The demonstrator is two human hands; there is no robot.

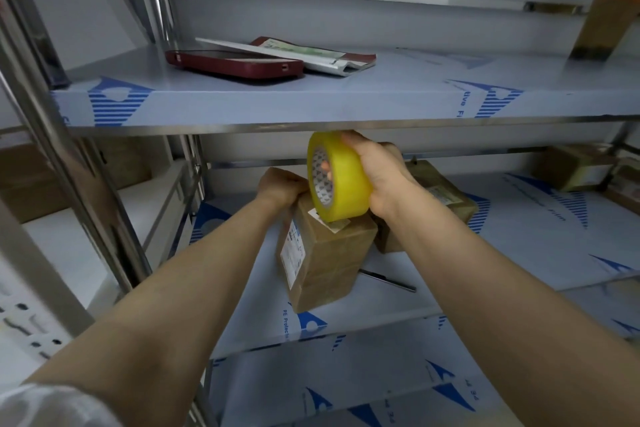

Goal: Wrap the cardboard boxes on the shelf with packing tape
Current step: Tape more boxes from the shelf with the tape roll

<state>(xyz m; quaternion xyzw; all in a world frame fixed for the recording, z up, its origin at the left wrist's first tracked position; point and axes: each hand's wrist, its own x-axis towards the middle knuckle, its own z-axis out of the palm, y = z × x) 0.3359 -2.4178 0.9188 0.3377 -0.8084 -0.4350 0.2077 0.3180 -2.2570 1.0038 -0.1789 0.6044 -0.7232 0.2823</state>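
A cardboard box (330, 253) with a white label on its left side stands on the middle shelf (519, 253). My left hand (282, 185) grips the box's far top-left edge. My right hand (377, 173) holds a yellow roll of packing tape (341, 178) just above the box's top, fingers through the core. A second cardboard box (440, 198) lies behind my right wrist, partly hidden.
On the upper shelf (311, 100) lie a red phone (235, 63) and a booklet (301, 54); a taped box (602, 17) leans at its far right. A dark pen-like tool (388, 280) lies beside the front box. More boxes (575, 166) sit at the right.
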